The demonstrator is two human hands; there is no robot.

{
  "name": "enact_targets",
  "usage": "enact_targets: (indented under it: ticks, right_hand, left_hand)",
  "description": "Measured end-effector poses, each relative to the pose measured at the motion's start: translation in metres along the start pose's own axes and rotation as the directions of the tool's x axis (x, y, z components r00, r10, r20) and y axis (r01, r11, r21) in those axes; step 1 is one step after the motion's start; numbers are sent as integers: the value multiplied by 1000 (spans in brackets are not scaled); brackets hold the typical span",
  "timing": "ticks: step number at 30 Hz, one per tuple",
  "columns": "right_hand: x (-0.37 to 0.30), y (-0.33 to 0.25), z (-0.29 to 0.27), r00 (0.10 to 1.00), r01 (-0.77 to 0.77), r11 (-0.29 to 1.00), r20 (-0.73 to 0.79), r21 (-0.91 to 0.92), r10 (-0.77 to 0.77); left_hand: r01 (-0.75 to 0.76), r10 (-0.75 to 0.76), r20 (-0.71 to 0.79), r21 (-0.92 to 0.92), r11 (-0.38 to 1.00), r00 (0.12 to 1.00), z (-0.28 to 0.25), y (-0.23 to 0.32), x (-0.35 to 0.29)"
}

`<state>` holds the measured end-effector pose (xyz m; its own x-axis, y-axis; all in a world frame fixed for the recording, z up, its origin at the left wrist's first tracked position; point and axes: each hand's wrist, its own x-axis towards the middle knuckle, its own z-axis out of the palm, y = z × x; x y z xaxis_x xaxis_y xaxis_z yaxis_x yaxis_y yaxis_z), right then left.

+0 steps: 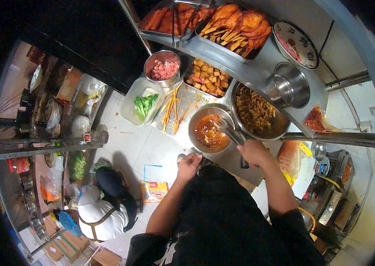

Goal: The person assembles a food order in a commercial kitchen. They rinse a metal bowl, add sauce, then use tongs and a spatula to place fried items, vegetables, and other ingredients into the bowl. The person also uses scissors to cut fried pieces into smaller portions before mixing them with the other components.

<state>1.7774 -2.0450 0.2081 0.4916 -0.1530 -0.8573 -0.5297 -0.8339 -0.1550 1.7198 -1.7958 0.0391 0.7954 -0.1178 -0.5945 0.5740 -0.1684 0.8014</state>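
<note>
My right hand (254, 153) is closed round a pair of metal tongs (230, 130). The tips of the tongs dip into a steel bowl (193, 141) of red, oily sauce (208, 129). Just below the bowl's near rim, by the counter edge, my left hand (188, 166) has its fingers drawn together. A small pale thing shows at its fingertips, too small to name. Left of the bowl, several sauce-stained skewers (169, 111) lie on the metal board. A larger steel bowl (281, 131) holding brown skewered food (254, 106) stands to the right.
Leafy greens (143, 107) in a clear tub (127, 105), a steel pot (151, 80) of pink chunks and a tray of browned cubes (207, 76) stand beyond. A shelf (240, 66) above carries meat trays and bowls. At lower left, a person in white (103, 215) bends beside racks.
</note>
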Motion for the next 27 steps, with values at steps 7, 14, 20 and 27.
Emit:
enact_targets:
  ticks: [7, 14, 20, 27]
  right_hand:
    - [13, 1, -5, 984, 180, 978, 26, -103, -178]
    - [25, 5, -3, 933, 357, 910, 31, -213, -358]
    - [47, 14, -9, 944, 255, 947, -160, -195, -287]
    - [17, 5, 6, 911, 171, 950, -325, -260, -253]
  left_hand:
    - [-81, 82, -47, 23, 996, 995, 5, 1, 3]
    - [13, -14, -32, -21, 1000, 999, 5, 8, -2]
    - [86, -85, -11, 145, 986, 996, -5, 9, 1]
    - [-323, 429, -251, 370, 871, 868, -77, 57, 14]
